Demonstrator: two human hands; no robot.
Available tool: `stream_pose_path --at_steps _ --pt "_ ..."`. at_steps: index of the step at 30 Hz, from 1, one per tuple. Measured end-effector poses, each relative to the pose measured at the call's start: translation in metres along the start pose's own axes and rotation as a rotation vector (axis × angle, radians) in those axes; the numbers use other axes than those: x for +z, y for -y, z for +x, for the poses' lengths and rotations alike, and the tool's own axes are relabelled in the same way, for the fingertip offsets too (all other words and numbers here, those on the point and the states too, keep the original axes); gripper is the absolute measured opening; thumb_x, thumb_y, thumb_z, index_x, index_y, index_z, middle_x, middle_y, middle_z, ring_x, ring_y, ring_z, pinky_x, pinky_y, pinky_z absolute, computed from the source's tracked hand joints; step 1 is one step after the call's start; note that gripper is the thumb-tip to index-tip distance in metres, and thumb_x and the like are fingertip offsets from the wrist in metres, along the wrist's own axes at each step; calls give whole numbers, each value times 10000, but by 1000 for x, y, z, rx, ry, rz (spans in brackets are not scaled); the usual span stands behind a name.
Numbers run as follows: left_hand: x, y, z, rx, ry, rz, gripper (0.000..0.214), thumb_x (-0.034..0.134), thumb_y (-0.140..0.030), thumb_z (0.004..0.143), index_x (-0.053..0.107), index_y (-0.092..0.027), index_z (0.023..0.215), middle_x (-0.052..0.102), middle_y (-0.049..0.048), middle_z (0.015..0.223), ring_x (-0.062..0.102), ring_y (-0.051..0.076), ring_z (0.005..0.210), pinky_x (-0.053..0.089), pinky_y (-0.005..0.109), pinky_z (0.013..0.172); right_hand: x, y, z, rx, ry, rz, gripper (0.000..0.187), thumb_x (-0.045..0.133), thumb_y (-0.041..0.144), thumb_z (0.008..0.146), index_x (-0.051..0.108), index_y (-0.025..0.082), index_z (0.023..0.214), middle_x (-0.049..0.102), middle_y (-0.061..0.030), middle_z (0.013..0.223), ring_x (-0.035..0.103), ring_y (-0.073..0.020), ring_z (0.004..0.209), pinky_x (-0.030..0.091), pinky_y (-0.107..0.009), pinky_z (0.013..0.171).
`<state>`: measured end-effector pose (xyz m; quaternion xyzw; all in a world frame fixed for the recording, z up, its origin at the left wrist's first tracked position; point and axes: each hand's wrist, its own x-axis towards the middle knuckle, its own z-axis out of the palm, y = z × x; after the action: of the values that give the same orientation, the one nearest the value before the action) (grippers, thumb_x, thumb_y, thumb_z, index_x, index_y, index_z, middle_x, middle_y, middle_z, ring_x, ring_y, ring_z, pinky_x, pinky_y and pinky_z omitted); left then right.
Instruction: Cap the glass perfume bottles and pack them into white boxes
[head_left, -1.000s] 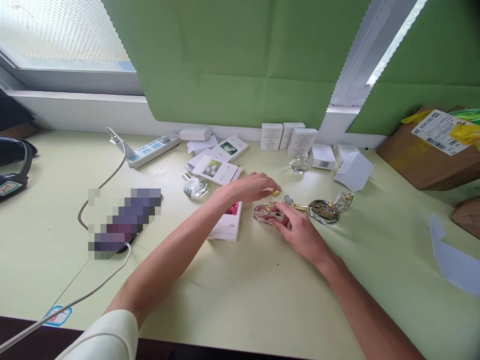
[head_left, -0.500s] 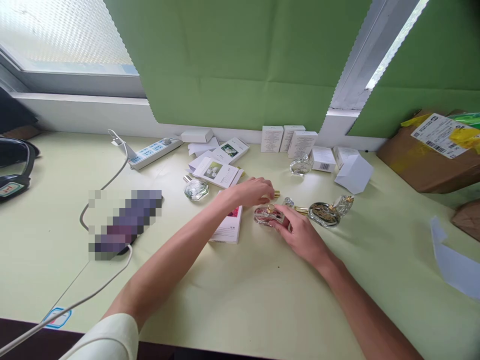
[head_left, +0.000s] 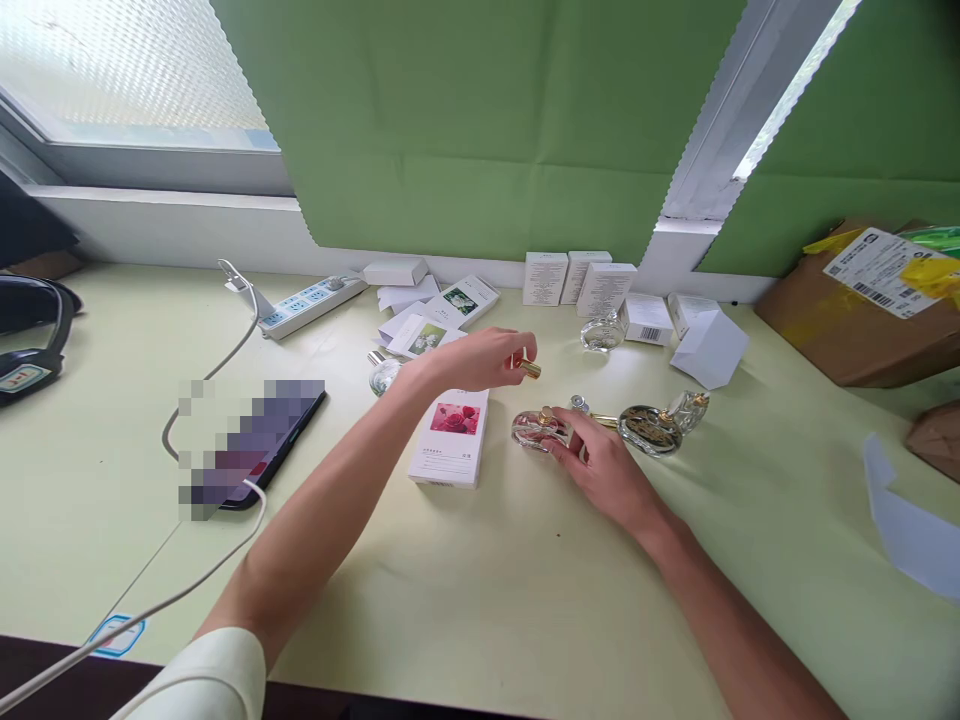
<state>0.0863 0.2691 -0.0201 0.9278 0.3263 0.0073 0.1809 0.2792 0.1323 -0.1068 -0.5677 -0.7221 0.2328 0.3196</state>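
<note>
Pinched in the fingers of my left hand (head_left: pixel 491 360) is a gold perfume cap (head_left: pixel 529 369), held above the table. My right hand (head_left: pixel 600 455) grips a pinkish glass perfume bottle (head_left: pixel 531 430) from its right side; the bottle lies on the tabletop with its gold neck uncapped. Just beneath my left forearm sits a white box with a red rose picture (head_left: pixel 455 420). A dark patterned perfume bottle (head_left: pixel 649 430) lies right of my right hand, close to a gold cap (head_left: pixel 604 420) and a small clear stopper (head_left: pixel 578 403). A clear bottle (head_left: pixel 384 374) is partly hidden behind my left arm.
White boxes (head_left: pixel 544 278) stand along the wall, with another clear bottle (head_left: pixel 602 333) in front. Flattened cartons (head_left: pixel 469 300) lie near a power strip (head_left: pixel 313 304). A phone (head_left: pixel 281 440) with its cable is at left, a cardboard box (head_left: pixel 862 310) at right.
My left hand has lifted up and slightly left, bringing the gold cap with it away from the bottle. The rose box is more exposed. My right hand stays on the pinkish bottle.
</note>
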Motion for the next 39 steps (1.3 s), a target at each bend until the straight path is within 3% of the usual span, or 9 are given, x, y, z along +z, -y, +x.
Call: stream_pose_path --at_steps 5,10,39 --pt "-23 -20 -18 87 -23 -112 248 440 -357 964 598 -222 1100 691 12 1030 599 120 809 395 219 629 -1 1 -1 28 23 1 354 482 418 960 566 237 1253 655 -17 882 552 -138 610 476 -304 683" --pt "-29 -34 -27 115 -2 -105 284 472 -432 958 611 -234 1106 695 12 981 604 116 756 376 218 595 -2 4 -2 64 46 -11 380 475 437 959 549 237 1273 640 -7 845 552 -143 626 451 -298 668" --pt "-10 -41 -21 176 101 -79 360 432 -532 962 627 -236 1027 665 21 876 578 132 753 360 241 607 -2 4 0 44 37 2 320 487 455 955 572 274 1206 596 26 807 492 -122 577 394 -275 607"
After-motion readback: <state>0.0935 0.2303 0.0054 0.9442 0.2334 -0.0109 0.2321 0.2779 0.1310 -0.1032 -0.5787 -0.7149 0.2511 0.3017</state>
